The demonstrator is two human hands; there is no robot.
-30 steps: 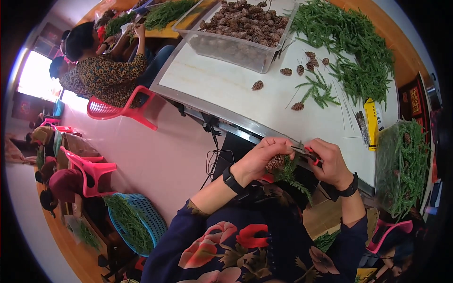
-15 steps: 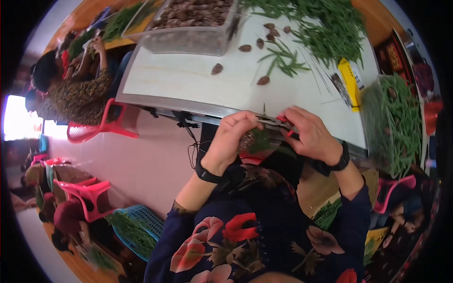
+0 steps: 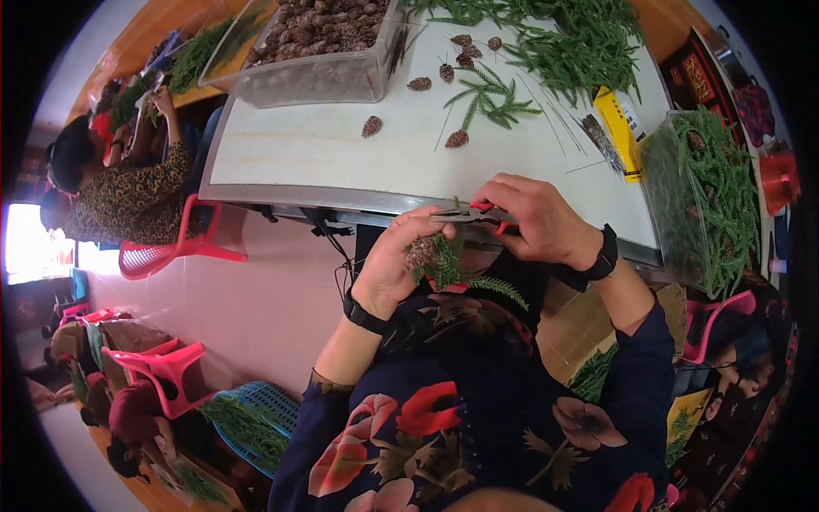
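— So, what are the hands doing?

— Both are raised just in front of the near edge of the white table [image 3: 341, 162], over the person's lap. The left hand [image 3: 397, 260] is closed around a small brown pine cone [image 3: 420, 253] with a green fir sprig [image 3: 465, 273] fanning out below it. The right hand [image 3: 537, 222] is clenched on a pair of red-handled pliers [image 3: 473, 215], whose metal nose points left and reaches the left fingertips just above the cone.

— Are the pliers biting anything?

— I cannot tell; the tip is too small and partly hidden by the fingers.

— What lies on the table?

— A clear plastic tub [image 3: 328, 51] full of pine cones stands at the far left side. Loose cones [image 3: 372, 126] lie scattered on the bare top beside it, and a heap of green sprigs [image 3: 580, 43] spreads across the far right part. A yellow packet [image 3: 621, 128] lies near the right edge, next to a second clear bin [image 3: 699, 196] stuffed with greenery.

— Anyone else around?

— Another person in a patterned top [image 3: 128, 196] sits at the far left on a red plastic chair [image 3: 183, 247]. A blue basket [image 3: 264, 418] with green sprigs stands on the floor at the lower left.
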